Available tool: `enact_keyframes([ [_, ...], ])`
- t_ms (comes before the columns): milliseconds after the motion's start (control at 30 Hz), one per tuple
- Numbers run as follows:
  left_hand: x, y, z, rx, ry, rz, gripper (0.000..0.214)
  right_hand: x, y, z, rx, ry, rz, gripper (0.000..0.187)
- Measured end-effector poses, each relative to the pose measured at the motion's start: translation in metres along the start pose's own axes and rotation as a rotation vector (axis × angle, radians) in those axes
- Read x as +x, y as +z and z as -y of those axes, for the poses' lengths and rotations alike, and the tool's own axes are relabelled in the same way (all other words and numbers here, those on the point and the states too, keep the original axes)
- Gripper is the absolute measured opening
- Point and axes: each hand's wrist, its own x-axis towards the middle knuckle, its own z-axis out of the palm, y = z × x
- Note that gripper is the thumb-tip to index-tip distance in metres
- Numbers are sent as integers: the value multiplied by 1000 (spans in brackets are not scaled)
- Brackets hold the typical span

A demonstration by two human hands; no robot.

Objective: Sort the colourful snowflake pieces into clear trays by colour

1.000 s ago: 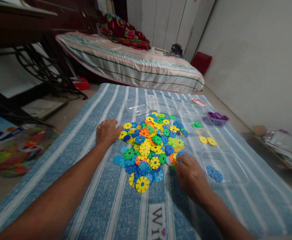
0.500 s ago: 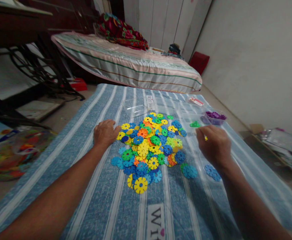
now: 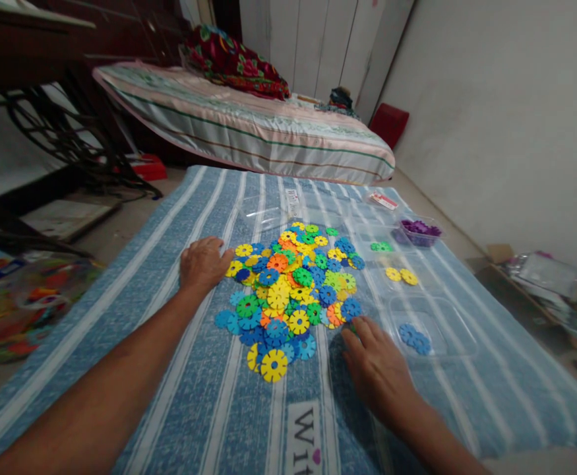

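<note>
A heap of notched plastic discs (image 3: pixel 279 295) in yellow, blue, green and orange lies on the striped blue cloth. At its left edge rests my left hand (image 3: pixel 203 264), fingers loosely out, holding nothing I can see. My right hand (image 3: pixel 374 363) is low over the cloth at the heap's right edge, fingers curled over discs there; a sliver of green shows by the fingertips, the rest is hidden under the hand. To the right, a clear plastic tray (image 3: pixel 459 326) contains blue discs (image 3: pixel 415 338). Beyond it are two yellow discs (image 3: pixel 401 275) and several green ones (image 3: pixel 382 247) in clear trays.
A clear tub of purple pieces (image 3: pixel 420 231) stands at the far right, near a red-and-white card (image 3: pixel 383 200). Clear lids (image 3: pixel 268 214) lie behind the heap. A bed (image 3: pixel 248 132) is beyond the cloth; a bag of colourful pieces (image 3: pixel 31 303) sits left on the floor.
My right hand has come back from the trays toward me and left, down onto discs beside the heap. Two yellow discs now lie in the tray where it was. My left hand stays put.
</note>
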Motion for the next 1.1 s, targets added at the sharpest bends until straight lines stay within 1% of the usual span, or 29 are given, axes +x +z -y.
enact_keyframes([
  [100,0,0,0,-9,0,-7,41,-3,5,-1,-5,53,-12,22],
  [267,0,0,0,36,2,0,40,-7,14,0,-5,155,-18,29],
  [367,0,1,1,36,2,-9,39,-11,15,5,55,148,-44,27],
  [467,0,3,1,23,-7,-10,39,-12,12,9,151,86,-86,20],
  [567,0,2,0,5,-16,-1,38,-4,9,6,206,60,-132,20],
  [667,0,-1,-1,-11,-12,4,39,14,12,-1,138,117,-153,25],
  [767,-1,-2,-2,-13,-14,0,39,32,19,-5,43,198,-61,31],
  [833,-1,-1,-2,-22,-21,-4,39,39,23,-6,18,218,5,32],
  [900,-1,0,-1,-34,-21,-6,38,40,25,-6,34,205,27,33],
  [967,-1,0,-1,-33,-16,-5,39,37,24,-7,64,184,13,29],
  [1033,0,0,-1,-13,-14,-2,39,33,23,-7,87,159,-21,24],
  [1100,0,0,-1,8,-14,-2,39,29,22,-8,86,134,-79,23],
])
